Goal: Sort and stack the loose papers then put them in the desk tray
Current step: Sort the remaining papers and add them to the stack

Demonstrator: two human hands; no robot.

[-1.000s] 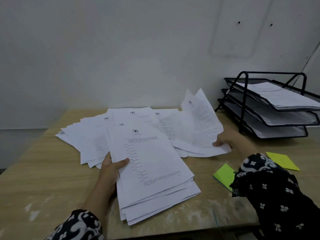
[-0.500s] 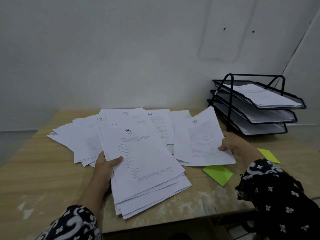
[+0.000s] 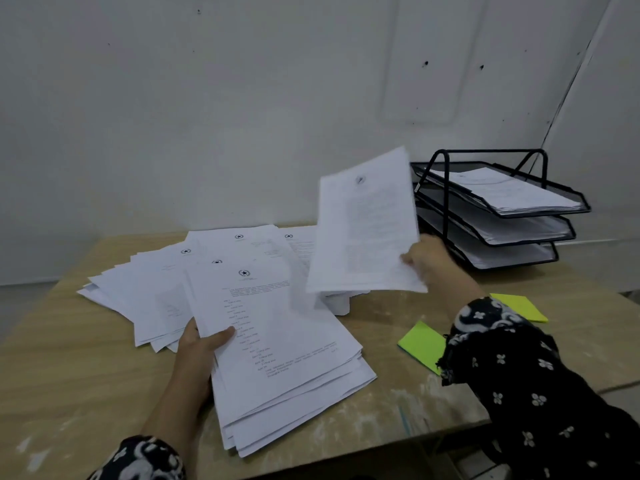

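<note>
My left hand [image 3: 199, 351] grips the left edge of a thick stack of printed papers [image 3: 277, 348], thumb on the top sheet, near the desk's front edge. My right hand [image 3: 427, 259] pinches the lower right corner of a few sheets [image 3: 363, 226] and holds them up, tilted and blurred, above the desk. Loose papers [image 3: 156, 285] lie fanned out behind and left of the stack. A black three-tier mesh desk tray [image 3: 561, 206] stands at the back right, with paper in all three tiers.
Two green sticky-note pads lie on the wooden desk [image 3: 62, 375]: one pad [image 3: 420, 344] beside my right forearm, the other pad [image 3: 519, 306] farther right. A white wall rises right behind the desk. The desk's front edge runs just below the stack.
My right hand has lifted its sheets off the desk, up and a little leftwards. The left hand still holds the stack in the same place.
</note>
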